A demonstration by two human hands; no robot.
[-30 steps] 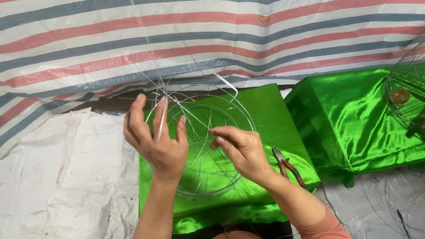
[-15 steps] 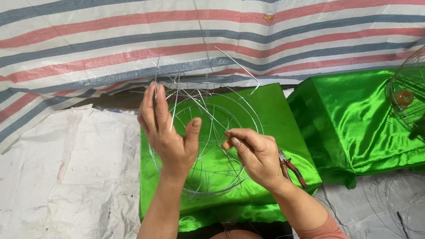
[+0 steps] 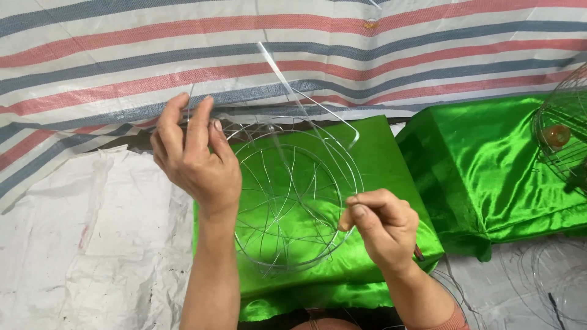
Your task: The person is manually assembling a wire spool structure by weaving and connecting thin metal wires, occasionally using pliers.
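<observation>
A round frame of thin silver wire [image 3: 293,195], with rings and crossing spokes, is held up over a shiny green cloth [image 3: 391,183]. My left hand [image 3: 195,162] grips the frame's upper left rim, fingers curled around the wires. My right hand [image 3: 382,223] pinches the frame's right rim between thumb and forefinger. Loose wire ends stick up from the top of the frame toward the striped sheet.
A red, blue and white striped tarp [image 3: 293,55] hangs behind. A second green cloth-covered block [image 3: 489,171] sits at right, with a finished wire cage [image 3: 565,131] holding an orange piece on it. White woven sacking [image 3: 92,238] covers the ground at left; more wire rings [image 3: 550,281] lie at lower right.
The frame has been turned and lifted. My left hand moved up to the upper left rim; my right hand slid down to the right rim, hiding the pliers seen earlier.
</observation>
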